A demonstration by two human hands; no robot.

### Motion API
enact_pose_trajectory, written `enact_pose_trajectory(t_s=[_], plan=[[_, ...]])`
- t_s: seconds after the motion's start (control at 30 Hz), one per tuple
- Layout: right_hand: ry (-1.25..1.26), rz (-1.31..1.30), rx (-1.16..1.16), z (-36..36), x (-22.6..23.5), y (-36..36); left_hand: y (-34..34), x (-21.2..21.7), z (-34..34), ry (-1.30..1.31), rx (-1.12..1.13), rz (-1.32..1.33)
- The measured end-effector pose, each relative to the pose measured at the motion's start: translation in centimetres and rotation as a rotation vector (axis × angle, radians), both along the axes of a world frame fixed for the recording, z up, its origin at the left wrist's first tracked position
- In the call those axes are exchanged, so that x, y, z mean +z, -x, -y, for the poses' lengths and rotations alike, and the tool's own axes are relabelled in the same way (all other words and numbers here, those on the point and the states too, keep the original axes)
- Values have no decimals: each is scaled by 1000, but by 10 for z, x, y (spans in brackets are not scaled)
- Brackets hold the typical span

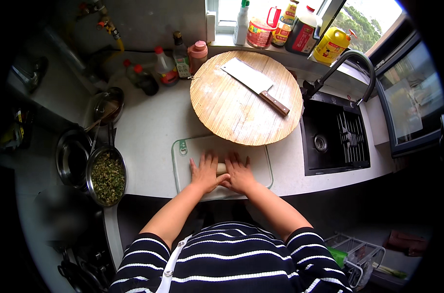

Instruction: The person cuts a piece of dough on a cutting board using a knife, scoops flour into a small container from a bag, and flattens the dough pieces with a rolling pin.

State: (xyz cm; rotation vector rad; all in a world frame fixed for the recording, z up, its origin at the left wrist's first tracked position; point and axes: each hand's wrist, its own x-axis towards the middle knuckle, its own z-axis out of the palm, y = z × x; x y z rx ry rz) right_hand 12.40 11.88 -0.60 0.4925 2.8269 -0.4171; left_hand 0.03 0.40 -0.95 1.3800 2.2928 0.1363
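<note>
A pale roll that looks like dough point(221, 169) lies on a whitish cutting board with a green rim point(258, 163) at the counter's front edge. My left hand point(206, 173) rests flat over the roll's left part, fingers spread and pointing away from me. Over the right part lies my right hand point(239, 174), flat too, its fingers apart. The thumbs come close together at the near side. Only the middle of the roll shows; both hands cover the remainder. Beyond the board sits a round slatted wooden board point(241, 122) with white powder and a cleaver point(253, 82) on it.
A pan of chopped green filling point(107, 178) stands at the left, beside a dark pan point(69, 158). Several bottles, one with a red cap point(166, 68), line the back. At right is a black sink point(324, 158) with an arched tap point(371, 73).
</note>
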Motion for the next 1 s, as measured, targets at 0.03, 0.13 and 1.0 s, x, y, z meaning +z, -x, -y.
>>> enact_pose_trajectory(t_s=[0.03,0.13,1.0], plan=[[-6,31,-47,-3,1,9,7,7,-10,63,75,41],[40,-17,-26,-13,-1,9,14,16,-10,103,-6,45],[-335,-222,-347,-192,89,72,-31,-11,28,-367,204,15]])
